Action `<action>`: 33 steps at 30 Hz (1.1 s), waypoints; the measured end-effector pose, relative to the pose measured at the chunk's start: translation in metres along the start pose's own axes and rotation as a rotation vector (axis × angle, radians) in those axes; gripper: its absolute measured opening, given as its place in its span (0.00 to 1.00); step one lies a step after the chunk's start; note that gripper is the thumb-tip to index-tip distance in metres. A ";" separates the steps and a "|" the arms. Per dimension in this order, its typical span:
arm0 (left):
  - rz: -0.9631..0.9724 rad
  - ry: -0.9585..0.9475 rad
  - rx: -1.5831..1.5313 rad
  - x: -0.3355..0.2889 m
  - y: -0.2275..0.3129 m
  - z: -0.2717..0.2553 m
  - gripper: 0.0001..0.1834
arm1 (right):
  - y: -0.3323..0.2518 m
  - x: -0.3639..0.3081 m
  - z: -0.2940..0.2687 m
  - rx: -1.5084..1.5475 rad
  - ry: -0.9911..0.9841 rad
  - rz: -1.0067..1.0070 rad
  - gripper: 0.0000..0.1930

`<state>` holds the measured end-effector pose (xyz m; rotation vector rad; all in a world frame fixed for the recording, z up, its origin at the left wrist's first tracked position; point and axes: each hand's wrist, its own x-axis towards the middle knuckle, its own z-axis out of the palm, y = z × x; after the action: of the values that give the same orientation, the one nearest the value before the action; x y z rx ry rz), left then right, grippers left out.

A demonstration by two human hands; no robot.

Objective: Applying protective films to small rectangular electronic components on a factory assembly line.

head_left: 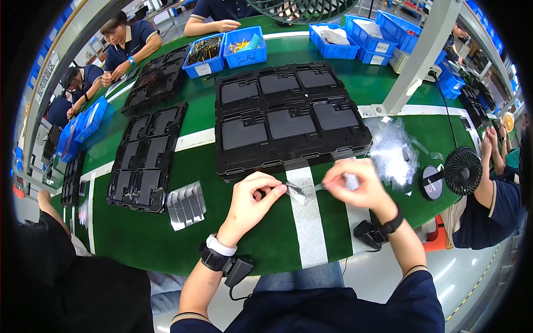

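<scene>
My left hand [250, 204] pinches a small dark piece with crinkled clear film [296, 193] between thumb and fingertips, over a white strip on the green table. To its right, my right hand [360, 184] is closed in a pinch near the film's other side. Its fingertips appear to hold a thin clear bit, too small to name. Just beyond both hands lies a stack of black trays [266, 164] with dark flat panels in their compartments. Beside my right hand spreads a heap of clear plastic film pieces [393, 155]. A clear sheet bearing dark strips [186, 205] rests left of my left hand.
More black trays [139, 172] lie at the left. Blue bins [246, 54] with small parts stand at the back. A grey metal post [416, 61] rises at the right, near a small black fan [463, 170] and a round disc [432, 183]. Co-workers sit around the table.
</scene>
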<state>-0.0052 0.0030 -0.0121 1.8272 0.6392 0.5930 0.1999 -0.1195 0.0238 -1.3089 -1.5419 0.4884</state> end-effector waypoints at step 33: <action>0.156 -0.215 0.315 -0.006 0.005 0.007 0.09 | 0.035 0.114 0.075 -1.000 -0.111 -0.034 0.22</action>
<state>-0.0046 -0.0071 -0.0105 2.2156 0.4669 0.4052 0.1634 0.0160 0.0139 -1.9983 -1.9876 -0.3112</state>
